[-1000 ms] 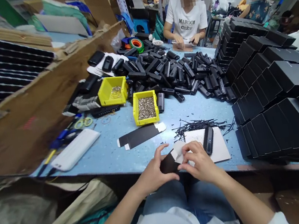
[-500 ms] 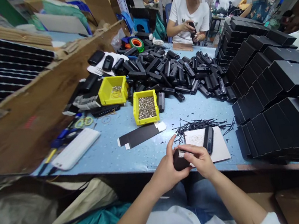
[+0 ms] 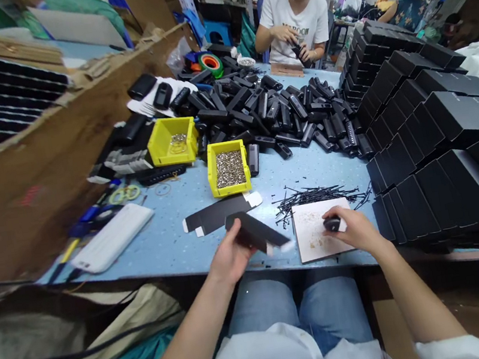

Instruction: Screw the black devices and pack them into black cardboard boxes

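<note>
My left hand (image 3: 232, 254) is closed on a small black cardboard box (image 3: 257, 231), held tilted above the table's front edge, its white end flaps pointing right and blurred. Gripped in my right hand (image 3: 351, 227) is a black oblong plastic device (image 3: 332, 223), its end facing me, over a white square pad (image 3: 312, 250). Most of the device is hidden by my fingers. Behind the pad lies a heap of thin black sticks (image 3: 315, 195), perhaps screws or pins. A flattened black box (image 3: 211, 216) with white flaps rests on the blue table, just left of the held box.
Two yellow bins (image 3: 232, 191) hold small metal parts and rings. Many black devices (image 3: 273, 107) are piled behind them. Stacked black boxes (image 3: 432, 191) wall the right side. A white power bank (image 3: 112, 239) lies at left by a wooden board (image 3: 41, 192). A co-worker (image 3: 293, 19) sits opposite.
My hands have moved apart. The left keeps the black box and has shifted left; the right has let go of it and taken up the black device from the white pad.
</note>
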### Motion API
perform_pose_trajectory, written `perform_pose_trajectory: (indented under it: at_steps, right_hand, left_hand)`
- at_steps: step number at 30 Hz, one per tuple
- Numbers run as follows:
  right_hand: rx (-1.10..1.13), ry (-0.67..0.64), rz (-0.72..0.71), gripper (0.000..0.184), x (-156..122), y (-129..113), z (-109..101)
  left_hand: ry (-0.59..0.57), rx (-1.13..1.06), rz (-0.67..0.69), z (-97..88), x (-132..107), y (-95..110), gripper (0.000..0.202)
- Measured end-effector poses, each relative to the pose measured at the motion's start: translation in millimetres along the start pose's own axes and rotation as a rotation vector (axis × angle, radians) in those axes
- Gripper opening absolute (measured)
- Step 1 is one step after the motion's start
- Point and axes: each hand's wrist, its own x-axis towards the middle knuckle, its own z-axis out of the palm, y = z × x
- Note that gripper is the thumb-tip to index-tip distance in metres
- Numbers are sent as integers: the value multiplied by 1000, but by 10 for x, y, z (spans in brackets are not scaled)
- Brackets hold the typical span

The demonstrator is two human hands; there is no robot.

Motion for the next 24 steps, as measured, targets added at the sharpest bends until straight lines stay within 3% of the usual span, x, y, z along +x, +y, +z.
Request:
perform_pose_trajectory:
  at_steps: [3, 4, 6, 9, 10, 12, 14, 15, 17, 19, 20, 24]
  right_hand:
    - [412, 399, -33, 66, 125, -395, 232]
    - [485, 488, -63, 66, 188, -538, 316]
    - [479, 539, -115, 67, 310, -777, 455]
    - [366, 405, -180, 68, 388, -958, 562]
    - [353, 363, -190, 67, 388, -979, 577]
    - [346, 257, -223, 68, 408, -987, 590]
    - [314, 55, -298, 75, 536, -950, 579]
    - [282, -38, -298, 74, 659, -910, 563]
    - [161, -97, -129, 67, 1000, -769, 516]
    - [-3, 31, 207, 57, 1379, -563, 467]
    - [-45, 48, 292, 51, 1544, -451, 448]
    - [-61, -6, 331, 40, 1838, -148, 372]
  left_hand:
    - [156, -206, -9, 171, 18, -203, 25]
    - [169, -236, -30, 233, -12, -272, 26]
    - [125, -248, -72, 312, -109, -365, 28]
    - [-36, -29, -63, 231, -258, -353, 43]
    - [-38, 142, 46, 150, -287, -318, 53]
    - [27, 593, 421, -46, -300, -239, 79]
    - [35, 1015, 734, -218, -273, -182, 85]
    - [7, 1155, 788, -275, -254, -168, 81]
    - [-13, 1259, 784, -313, -216, -163, 69]
    - [66, 1239, 785, -267, -181, -169, 68]
    - [85, 1241, 778, -223, -163, -169, 69]
    - [-7, 1328, 703, -28, -74, -160, 67]
